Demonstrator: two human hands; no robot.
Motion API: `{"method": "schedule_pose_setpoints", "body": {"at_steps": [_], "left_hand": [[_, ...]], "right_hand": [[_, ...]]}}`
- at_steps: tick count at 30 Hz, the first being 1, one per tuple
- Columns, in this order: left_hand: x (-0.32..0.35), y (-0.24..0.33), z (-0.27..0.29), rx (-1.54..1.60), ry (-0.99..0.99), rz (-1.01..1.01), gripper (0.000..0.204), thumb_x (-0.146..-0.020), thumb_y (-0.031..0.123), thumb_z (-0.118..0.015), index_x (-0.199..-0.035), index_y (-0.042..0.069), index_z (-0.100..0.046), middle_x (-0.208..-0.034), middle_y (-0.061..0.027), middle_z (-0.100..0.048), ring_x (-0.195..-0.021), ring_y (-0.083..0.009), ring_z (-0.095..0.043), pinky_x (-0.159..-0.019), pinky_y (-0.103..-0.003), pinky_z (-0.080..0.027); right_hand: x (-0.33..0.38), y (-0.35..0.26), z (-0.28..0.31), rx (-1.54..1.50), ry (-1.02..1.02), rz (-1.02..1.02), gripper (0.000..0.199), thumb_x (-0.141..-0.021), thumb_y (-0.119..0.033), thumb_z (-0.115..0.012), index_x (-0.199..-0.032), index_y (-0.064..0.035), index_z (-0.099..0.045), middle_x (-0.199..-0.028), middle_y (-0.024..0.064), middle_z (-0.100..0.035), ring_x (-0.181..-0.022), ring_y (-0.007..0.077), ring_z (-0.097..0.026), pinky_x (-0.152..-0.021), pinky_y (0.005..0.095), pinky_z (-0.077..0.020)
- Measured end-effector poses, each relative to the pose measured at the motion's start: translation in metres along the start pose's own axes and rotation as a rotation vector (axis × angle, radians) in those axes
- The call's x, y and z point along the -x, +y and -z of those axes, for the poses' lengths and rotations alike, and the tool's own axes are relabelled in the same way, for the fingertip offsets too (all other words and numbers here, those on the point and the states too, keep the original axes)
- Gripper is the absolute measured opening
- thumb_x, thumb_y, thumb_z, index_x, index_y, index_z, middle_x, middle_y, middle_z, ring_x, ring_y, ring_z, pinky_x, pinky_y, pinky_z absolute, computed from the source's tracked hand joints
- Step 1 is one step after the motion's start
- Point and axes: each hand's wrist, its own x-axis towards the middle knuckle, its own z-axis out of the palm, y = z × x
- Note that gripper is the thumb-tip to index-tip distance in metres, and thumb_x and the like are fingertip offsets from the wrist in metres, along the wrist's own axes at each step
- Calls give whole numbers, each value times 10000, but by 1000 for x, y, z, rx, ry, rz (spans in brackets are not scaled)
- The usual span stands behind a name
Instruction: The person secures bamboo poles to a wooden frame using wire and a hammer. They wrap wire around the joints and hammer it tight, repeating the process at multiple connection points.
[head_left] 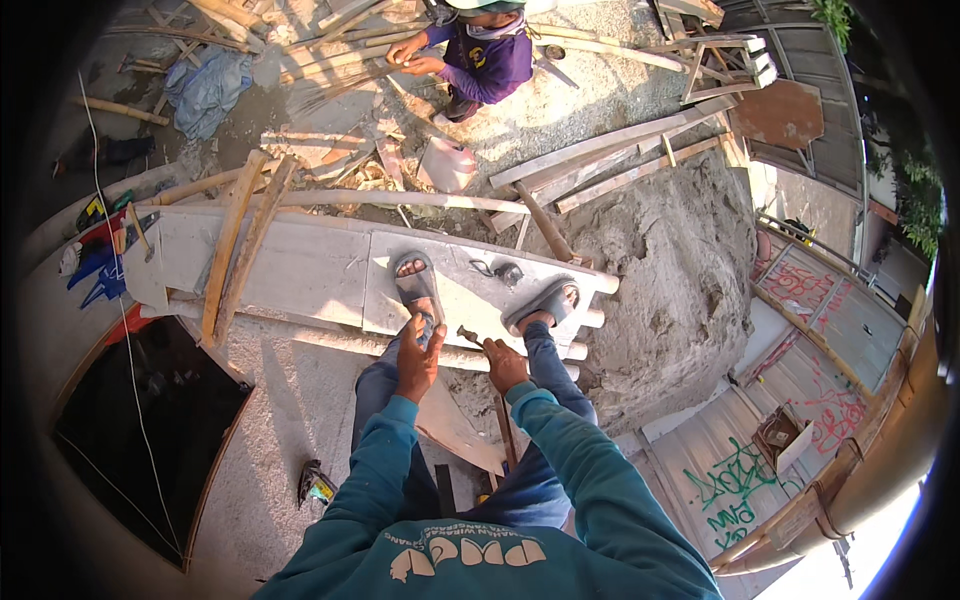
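My left hand (416, 362) is raised in front of my left sandal (409, 277), its fingers curled together; what they hold, if anything, is too small to make out. Close beside it, my right hand (505, 366) is closed round a tool that looks like a hammer (468, 335), its small dark head pointing toward my left hand. Both hands are above the near edge of the pale plank platform (335, 275) under my feet. Between my sandals lies a small black object with a loop of cord (508, 273).
Two wooden strips (245, 250) lie across the platform's left part. A sand heap (660, 270) rises at the right, and a dark opening (150, 430) is at the lower left. Below the platform's far side, a person in purple (488, 60) handles thin rods among scattered timber.
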Motion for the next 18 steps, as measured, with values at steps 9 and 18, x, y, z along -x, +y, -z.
{"method": "schedule_pose_setpoints", "body": {"at_steps": [9,18], "left_hand": [[128,177,19,-150,-621,-463,775,-828,482,-771,-1348,-12,-476,-1285,-184,-577,-1147,-271,-570,-947,-400,-493],[242,299,30,-390,-478,-878,459,-1055,372,-432,-1138,-38,-621,-1011,-166,-697,-893,-239,-673,-770,-354,-524]], "right_hand": [[172,-148,197,-392,497,125,188,-899,-129,-641,-1074,-95,-585,-1061,160,-597,-1007,393,-608,-829,475,-513],[271,-199,258,-623,806,77,535,-818,-161,-786,-1229,-73,-456,-1247,193,-479,-1120,424,-560,-877,453,-520]]}}
